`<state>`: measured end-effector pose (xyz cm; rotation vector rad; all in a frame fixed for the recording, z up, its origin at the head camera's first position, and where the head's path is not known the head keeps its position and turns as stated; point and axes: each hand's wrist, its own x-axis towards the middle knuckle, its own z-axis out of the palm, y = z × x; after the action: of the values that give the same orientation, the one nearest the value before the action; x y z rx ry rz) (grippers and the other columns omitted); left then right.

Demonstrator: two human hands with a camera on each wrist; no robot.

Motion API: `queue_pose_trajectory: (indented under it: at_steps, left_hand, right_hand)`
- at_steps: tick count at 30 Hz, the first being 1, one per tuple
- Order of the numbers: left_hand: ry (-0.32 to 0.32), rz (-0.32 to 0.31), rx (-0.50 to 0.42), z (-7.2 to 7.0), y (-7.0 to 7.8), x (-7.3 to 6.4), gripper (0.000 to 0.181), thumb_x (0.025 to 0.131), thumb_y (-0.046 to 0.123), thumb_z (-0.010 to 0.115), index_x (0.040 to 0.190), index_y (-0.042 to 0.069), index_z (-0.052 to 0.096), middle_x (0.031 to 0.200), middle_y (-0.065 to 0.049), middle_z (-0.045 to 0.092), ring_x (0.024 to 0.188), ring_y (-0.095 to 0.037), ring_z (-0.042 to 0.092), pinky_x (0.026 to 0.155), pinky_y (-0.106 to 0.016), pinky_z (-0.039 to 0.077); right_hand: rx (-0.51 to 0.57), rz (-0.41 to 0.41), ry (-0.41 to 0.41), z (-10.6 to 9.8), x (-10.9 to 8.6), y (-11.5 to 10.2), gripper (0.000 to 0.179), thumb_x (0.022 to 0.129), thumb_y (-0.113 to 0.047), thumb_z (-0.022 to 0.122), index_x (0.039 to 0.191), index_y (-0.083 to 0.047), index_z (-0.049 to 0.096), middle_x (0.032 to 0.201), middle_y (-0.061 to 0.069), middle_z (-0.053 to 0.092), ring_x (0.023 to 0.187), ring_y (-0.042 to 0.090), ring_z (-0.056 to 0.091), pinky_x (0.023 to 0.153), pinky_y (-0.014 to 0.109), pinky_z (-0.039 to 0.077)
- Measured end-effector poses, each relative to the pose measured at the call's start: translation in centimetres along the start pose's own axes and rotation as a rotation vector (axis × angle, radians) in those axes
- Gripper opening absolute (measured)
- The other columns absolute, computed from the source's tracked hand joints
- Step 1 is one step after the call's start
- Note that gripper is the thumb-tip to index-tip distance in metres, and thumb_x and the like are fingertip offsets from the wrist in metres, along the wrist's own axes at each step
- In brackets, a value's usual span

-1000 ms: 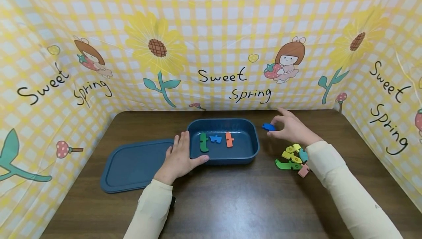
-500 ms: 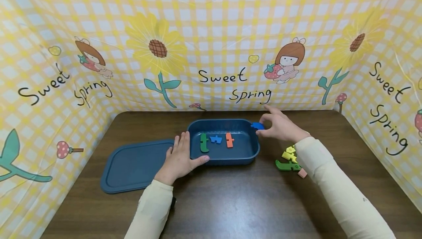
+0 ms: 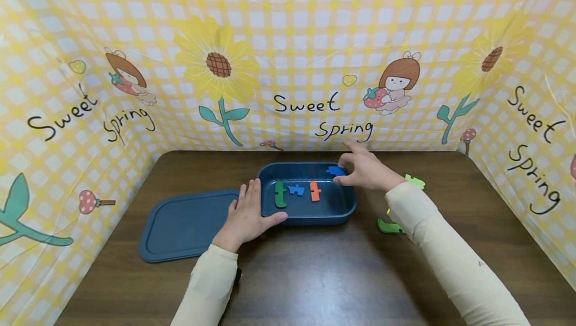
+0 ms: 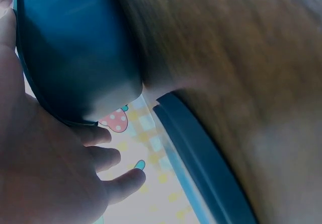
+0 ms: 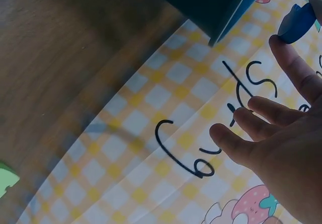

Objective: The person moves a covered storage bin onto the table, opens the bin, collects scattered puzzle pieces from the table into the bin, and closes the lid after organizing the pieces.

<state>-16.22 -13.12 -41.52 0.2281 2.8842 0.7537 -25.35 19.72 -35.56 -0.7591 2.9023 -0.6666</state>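
My right hand (image 3: 366, 170) pinches a blue puzzle piece (image 3: 335, 171) between thumb and index finger, over the right back part of a dark blue rectangular box (image 3: 333, 220). In the right wrist view the blue piece (image 5: 297, 23) shows between the fingertips, and the other fingers are spread. Inside the box lie a green puzzle piece (image 3: 280, 194), a smaller blue piece (image 3: 295, 190) and an orange piece (image 3: 314, 191). My left hand (image 3: 245, 218) rests against the box's left side, fingers straight and thumb along the front rim. In the left wrist view its palm (image 4: 45, 153) is beside the box wall (image 4: 80, 48).
The box's flat lid (image 3: 184, 226) lies left of the box on the wooden table (image 3: 310, 276). Right of the box are a green curved piece (image 3: 389, 226) and a light green piece (image 3: 415, 181), with others hidden by the right sleeve (image 3: 411, 206). Patterned cloth (image 3: 252, 41) surrounds the table.
My right hand has moved left with the blue puzzle piece, from beside the box to over its right back part. My left hand has stayed on the box.
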Motion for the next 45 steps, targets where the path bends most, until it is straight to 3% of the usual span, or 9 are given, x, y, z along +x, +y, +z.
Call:
queue_pose_trajectory:
  at_steps: [15, 33, 45]
  left_hand:
    - [-0.007, 0.0, -0.007, -0.1, 0.1, -0.1, 0.12, 0.086, 0.072, 0.063, 0.162, 0.005, -0.002, 0.168, -0.015, 0.0, 0.152, -0.038, -0.005, 0.114, -0.068, 0.006]
    - [-0.013, -0.006, 0.0, -0.2, 0.3, -0.1, 0.122, 0.085, 0.074, 0.062, 0.162, 0.005, -0.003, 0.168, -0.015, -0.002, 0.152, -0.038, -0.006, 0.115, -0.067, 0.006]
    - [-0.016, -0.005, -0.008, -0.2, 0.3, -0.3, 0.121, 0.086, 0.073, 0.062, 0.162, 0.006, -0.004, 0.168, -0.014, -0.003, 0.153, -0.036, -0.008, 0.115, -0.067, 0.005]
  right_hand:
    - [-0.033, -0.038, -0.021, 0.0, 1.2, -1.4, 0.033, 0.085, -0.043, 0.081, 0.097, -0.014, 0.071, 0.164, 0.021, 0.021, 0.148, 0.043, 0.018, 0.116, 0.062, 0.019]
    - [-0.01, 0.036, -0.03, 0.0, 0.2, 0.8, 0.035, 0.085, -0.042, 0.082, 0.103, -0.013, 0.073, 0.165, 0.017, 0.018, 0.145, 0.047, 0.024, 0.11, 0.066, 0.028]
    - [-0.02, 0.058, -0.038, 0.6, 0.7, 0.6, 0.039, 0.085, -0.042, 0.082, 0.106, -0.01, 0.073, 0.165, 0.019, 0.018, 0.146, 0.046, 0.022, 0.111, 0.064, 0.028]
